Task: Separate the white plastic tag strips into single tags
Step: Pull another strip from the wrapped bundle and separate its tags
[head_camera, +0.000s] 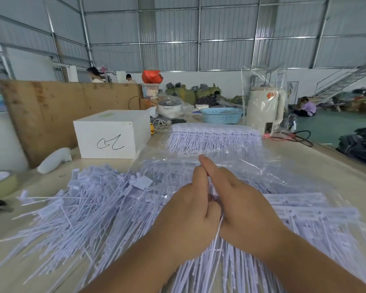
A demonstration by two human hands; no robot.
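White box: a white rectangular box (pixel 109 135) with a black scrawl on its front stood closed toward the desk's far left; contents hidden.
Blue basket: a light blue perforated plastic basket (pixel 221 115) sat at the far edge; contents could not be told.
Clear bags: a clear plastic bag (pixel 230 163) lay mid-desk over white plastic tag strips (pixel 215 136); another clear bag wrapped a cream cylindrical appliance (pixel 263 108) at the far right.
Single tags: a loose heap of white plastic single tags (pixel 78 206) covered the desk's left half.
Hands: the left hand (pixel 190 216) and right hand (pixel 241 206) met near the front edge, both pinching one white strip (pixel 217 233) between them.
Desk: a pale wooden desk (pixel 325 166).
Room: a corrugated grey metal wall (pixel 220 39) stood behind.
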